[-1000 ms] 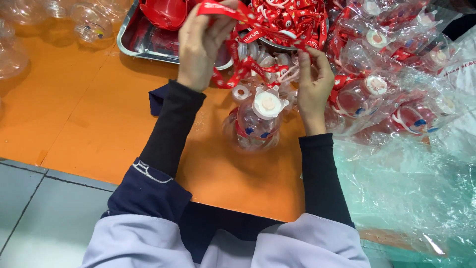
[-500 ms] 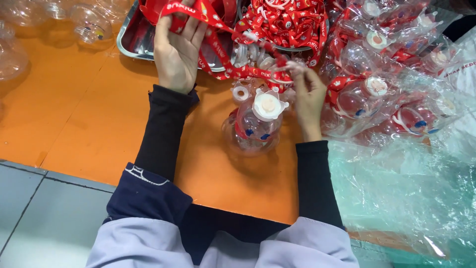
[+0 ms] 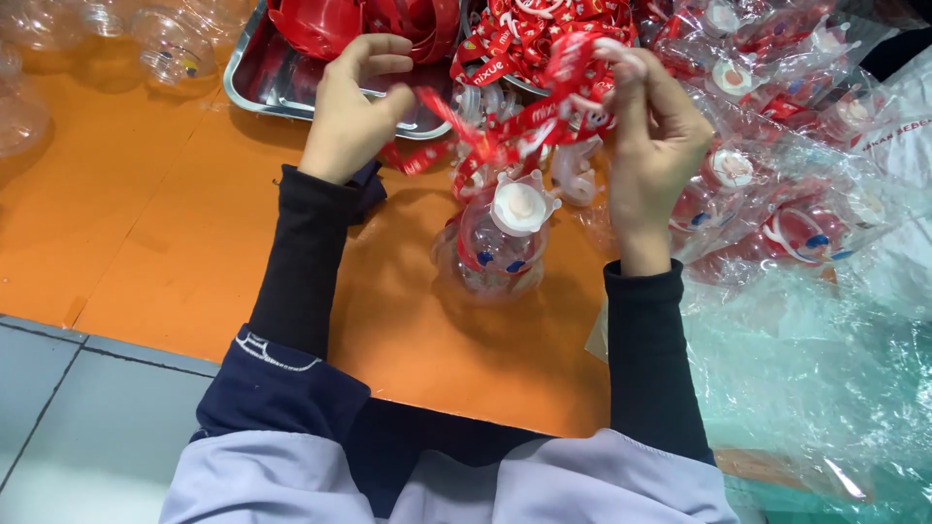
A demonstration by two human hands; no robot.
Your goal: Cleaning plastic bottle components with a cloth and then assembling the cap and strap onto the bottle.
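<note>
Orange tabletop underneath, crinkled clear plastic bag of packed bottles at right. Shiny rectangular metal tray top centre. Small clear plastic bottle with white cap upright between wrists. Red printed fabric ribbon stretched above it. Right hand pinching ribbon end. Left hand half-curled, thumb and forefinger nipping other end.

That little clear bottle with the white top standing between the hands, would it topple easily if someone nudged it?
Probably yes. The clear bottle looks like thin, empty plastic, so likely light. It stands upright on the smooth orange table, where it might slide or tip. The red ribbon, stretched between the left hand and right hand, hangs limp, so it seems floppy.
</note>
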